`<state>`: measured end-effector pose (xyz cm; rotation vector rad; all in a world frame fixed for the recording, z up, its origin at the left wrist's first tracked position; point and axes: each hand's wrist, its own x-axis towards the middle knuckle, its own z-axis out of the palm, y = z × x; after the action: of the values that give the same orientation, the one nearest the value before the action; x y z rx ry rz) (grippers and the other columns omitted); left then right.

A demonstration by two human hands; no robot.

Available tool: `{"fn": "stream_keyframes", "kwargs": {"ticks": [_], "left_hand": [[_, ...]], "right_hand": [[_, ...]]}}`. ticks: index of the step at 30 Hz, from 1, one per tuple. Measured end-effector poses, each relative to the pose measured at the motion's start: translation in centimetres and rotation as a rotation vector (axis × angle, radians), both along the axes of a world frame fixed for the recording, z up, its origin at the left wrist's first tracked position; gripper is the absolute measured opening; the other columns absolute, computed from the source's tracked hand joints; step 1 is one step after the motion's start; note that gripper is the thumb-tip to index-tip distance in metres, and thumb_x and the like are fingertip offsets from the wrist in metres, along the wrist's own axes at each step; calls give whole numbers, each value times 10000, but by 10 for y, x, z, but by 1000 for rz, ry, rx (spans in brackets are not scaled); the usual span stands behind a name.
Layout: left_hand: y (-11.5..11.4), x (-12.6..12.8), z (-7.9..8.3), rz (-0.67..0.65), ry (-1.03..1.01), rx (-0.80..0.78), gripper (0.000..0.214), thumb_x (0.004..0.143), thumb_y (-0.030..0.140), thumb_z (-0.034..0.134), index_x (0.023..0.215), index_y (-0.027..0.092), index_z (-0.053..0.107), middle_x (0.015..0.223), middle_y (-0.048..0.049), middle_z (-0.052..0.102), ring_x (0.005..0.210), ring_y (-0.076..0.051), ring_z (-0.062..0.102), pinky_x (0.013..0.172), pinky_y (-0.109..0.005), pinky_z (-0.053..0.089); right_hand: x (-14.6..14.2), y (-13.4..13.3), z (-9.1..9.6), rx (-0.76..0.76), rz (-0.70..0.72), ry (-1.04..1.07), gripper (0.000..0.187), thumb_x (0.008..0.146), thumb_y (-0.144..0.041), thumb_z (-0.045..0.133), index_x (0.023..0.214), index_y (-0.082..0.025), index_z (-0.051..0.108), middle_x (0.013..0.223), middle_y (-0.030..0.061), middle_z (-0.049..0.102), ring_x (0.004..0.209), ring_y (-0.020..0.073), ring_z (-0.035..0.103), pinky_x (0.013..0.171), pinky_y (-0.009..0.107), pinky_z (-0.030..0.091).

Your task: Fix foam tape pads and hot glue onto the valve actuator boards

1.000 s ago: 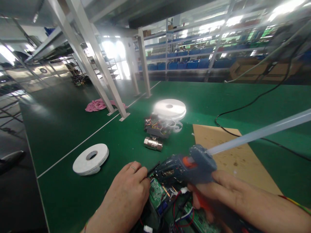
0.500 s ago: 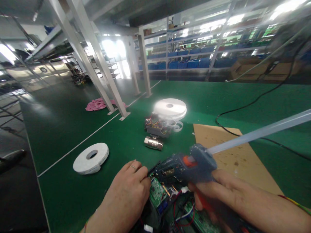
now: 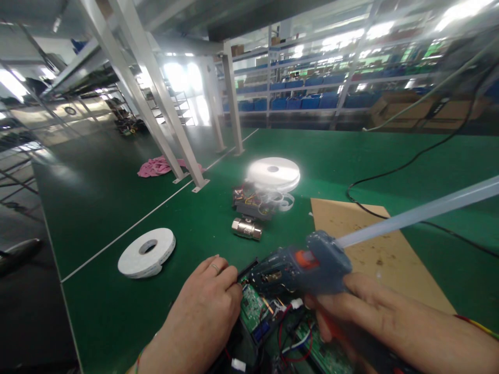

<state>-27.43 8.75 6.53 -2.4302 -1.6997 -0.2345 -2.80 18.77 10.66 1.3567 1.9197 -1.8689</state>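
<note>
My right hand (image 3: 370,304) is wrapped round the handle of a dark blue-grey hot glue gun (image 3: 307,265), and a long translucent glue stick (image 3: 421,210) juts from its rear. The gun's nozzle points left, at the upper edge of a black housing with green circuit boards (image 3: 253,306), wires and white connectors. With fingers curled over, my left hand (image 3: 210,306) grips the housing's upper left edge beside the nozzle; its fingertips are partly hidden. Further off lies a metal valve fitting (image 3: 247,229), attached to a small grey unit with exposed wires (image 3: 253,202).
One white tape roll (image 3: 147,253) lies to the left, and brighter white rolls (image 3: 273,173) sit behind the valve. A stained cardboard sheet (image 3: 351,223) is at right, crossed by a black cable (image 3: 413,156). Metal posts (image 3: 167,114) and a pink cloth (image 3: 156,167) stand farther back.
The glue gun and my right hand have shifted very slightly to the right. My left hand keeps its place on the housing.
</note>
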Motion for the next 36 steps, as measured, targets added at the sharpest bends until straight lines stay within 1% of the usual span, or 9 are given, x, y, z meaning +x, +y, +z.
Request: {"fn": "stream_keyframes", "kwargs": {"ticks": [5,8,10,13,18,24,29,32,36], "left_hand": [[0,0,0,4,1,10,164,879,143,639,723,181,605,774,-9,575,776,-191,490,771,-367,455],[0,0,0,0,3,12,146,862,146,664,730,179,610,774,-8,578,776,-191,496,780,-369,461],[-1,1,0,-4,4,24,143,847,139,677,728,179,609,769,-7,578,781,-195,500,785,-373,467],[-1,1,0,-1,10,22,147,856,128,654,728,182,605,775,-7,580,783,-198,501,787,-378,468],[0,0,-2,2,27,-28,147,894,153,615,751,187,615,800,-8,586,802,-198,507,872,-410,463],[-1,-1,-1,-1,16,-5,166,905,155,598,742,187,614,778,-8,580,784,-198,507,804,-387,470],[-1,0,0,-2,13,-11,158,894,150,613,741,184,622,793,-11,594,787,-192,517,830,-391,472],[-1,1,0,8,15,-18,155,895,163,625,741,186,624,803,-12,598,797,-192,523,833,-388,474],[0,0,-1,8,21,-28,155,898,163,625,745,189,631,804,-12,596,803,-191,522,854,-390,470]], "right_hand": [[2,0,-5,-9,-17,6,633,773,-786,440,851,-175,585,598,1,551,469,106,483,468,218,360],[4,0,-8,-16,-25,4,642,758,-798,450,840,-175,584,612,6,561,473,110,499,471,224,377],[5,0,-8,-14,-23,-15,652,743,-806,455,831,-173,585,628,10,566,488,114,512,493,236,401],[7,-1,-6,-11,-19,-39,658,733,-813,449,831,-175,579,612,7,557,482,114,500,485,238,389],[7,-3,-4,-6,-20,-26,660,749,-816,435,835,-178,582,607,4,551,498,121,501,518,256,403],[8,-2,-4,-13,12,-34,675,752,-832,434,848,-181,585,631,1,557,512,129,520,524,265,405],[9,-3,-5,2,-3,-83,706,726,-859,414,848,-185,584,640,-1,552,516,127,514,531,275,401],[8,-3,-6,15,-12,-62,700,739,-854,404,844,-184,580,640,1,554,514,129,520,535,280,406],[10,-4,-5,-11,-9,-61,692,741,-842,431,858,-177,585,643,1,554,512,121,519,530,269,408]]}}
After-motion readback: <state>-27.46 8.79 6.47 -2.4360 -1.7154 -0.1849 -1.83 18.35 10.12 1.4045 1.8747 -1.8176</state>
